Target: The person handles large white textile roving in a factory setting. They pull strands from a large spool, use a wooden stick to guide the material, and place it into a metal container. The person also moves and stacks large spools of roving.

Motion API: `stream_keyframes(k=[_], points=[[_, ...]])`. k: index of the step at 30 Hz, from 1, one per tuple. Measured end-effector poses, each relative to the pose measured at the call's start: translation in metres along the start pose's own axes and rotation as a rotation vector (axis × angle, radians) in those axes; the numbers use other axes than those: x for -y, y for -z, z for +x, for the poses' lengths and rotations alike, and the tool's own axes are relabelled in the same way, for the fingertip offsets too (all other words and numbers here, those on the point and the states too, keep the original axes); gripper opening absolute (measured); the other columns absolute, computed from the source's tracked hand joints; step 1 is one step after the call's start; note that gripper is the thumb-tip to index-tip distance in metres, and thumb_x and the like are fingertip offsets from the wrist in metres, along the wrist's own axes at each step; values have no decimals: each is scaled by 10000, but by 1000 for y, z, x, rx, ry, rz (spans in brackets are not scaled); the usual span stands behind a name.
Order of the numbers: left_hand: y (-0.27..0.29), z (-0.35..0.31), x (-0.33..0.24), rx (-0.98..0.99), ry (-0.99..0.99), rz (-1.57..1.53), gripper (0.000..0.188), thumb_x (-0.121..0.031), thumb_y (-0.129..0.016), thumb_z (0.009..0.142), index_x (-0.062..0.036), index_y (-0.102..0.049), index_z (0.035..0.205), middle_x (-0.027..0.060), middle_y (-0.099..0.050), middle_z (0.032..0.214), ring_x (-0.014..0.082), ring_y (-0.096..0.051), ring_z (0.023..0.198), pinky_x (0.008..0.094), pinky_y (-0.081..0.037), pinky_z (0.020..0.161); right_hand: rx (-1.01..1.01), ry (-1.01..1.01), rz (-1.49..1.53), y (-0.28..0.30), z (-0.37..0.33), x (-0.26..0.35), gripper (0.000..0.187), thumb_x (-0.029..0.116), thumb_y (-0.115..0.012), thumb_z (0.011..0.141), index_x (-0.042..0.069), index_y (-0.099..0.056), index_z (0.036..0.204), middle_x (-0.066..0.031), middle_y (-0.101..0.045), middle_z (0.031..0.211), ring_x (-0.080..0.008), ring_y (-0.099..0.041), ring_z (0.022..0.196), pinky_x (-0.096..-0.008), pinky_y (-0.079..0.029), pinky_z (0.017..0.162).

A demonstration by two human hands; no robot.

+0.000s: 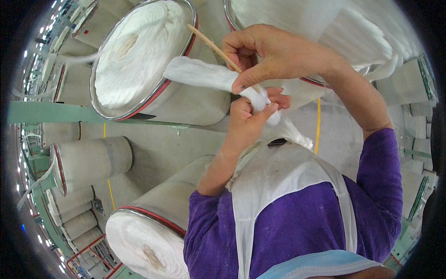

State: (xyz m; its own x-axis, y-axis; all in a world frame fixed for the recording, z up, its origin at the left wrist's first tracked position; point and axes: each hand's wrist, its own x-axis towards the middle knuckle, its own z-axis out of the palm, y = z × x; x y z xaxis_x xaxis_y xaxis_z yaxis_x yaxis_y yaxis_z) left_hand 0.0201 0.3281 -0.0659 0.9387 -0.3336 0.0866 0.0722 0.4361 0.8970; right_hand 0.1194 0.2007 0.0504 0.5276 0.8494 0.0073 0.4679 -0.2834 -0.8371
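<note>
In front of my chest, a thick white fibre sliver (200,73) stretches from my left across to my hands. My right hand (274,53) is closed round a thin wooden stick (211,44), its thumb pressing near the sliver; the stick's far end sticks out to the upper left. Just below, my left hand (251,116) grips a bunched part of the same sliver between thumb and fingers. The stick's lower end goes into the fibre, partly hidden by my right thumb. A loose tail of fibre (297,135) hangs down past my left hand.
Tall cans of coiled white sliver stand close by: one can (158,100) at upper left, another can (139,207) at lower left, and a third heaped with sliver (362,42) at upper right. A green rail (51,113) runs along the left. Yellow lines (318,125) mark the floor.
</note>
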Motion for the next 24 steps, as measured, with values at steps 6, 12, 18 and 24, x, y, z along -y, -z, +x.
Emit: stream_keyframes(k=[6,12,18,24], points=[[7,4,4,30,-27,12,286,-12,-536,908,88,-529,1176,179,-659,1076,228,-661,920,327,-502,860,-34,-43,60,-6,4,-1,194,148,-703,817,14,-567,846,-7,-588,731,-71,-557,713,-234,-439,659],[16,8,15,21,-49,-48,297,-25,-526,905,58,-532,1189,185,-647,1110,183,-633,849,303,-475,836,-17,-28,271,-10,6,-1,168,114,-681,808,-2,-581,877,-59,-638,787,-86,-590,724,-273,-474,580],[13,14,21,-4,-35,-91,283,-51,-538,908,43,-547,1174,203,-635,1139,163,-588,806,290,-456,793,-84,-88,320,-12,1,3,173,141,-658,840,2,-623,938,-49,-624,809,-78,-584,758,-272,-458,550],[7,12,22,-208,45,-144,196,-107,-508,957,30,-574,1081,32,-534,730,76,-410,569,231,-325,518,-124,-141,-24,-9,5,-12,237,175,-610,885,-7,-618,1038,-65,-668,873,-116,-597,764,-269,-489,639]])
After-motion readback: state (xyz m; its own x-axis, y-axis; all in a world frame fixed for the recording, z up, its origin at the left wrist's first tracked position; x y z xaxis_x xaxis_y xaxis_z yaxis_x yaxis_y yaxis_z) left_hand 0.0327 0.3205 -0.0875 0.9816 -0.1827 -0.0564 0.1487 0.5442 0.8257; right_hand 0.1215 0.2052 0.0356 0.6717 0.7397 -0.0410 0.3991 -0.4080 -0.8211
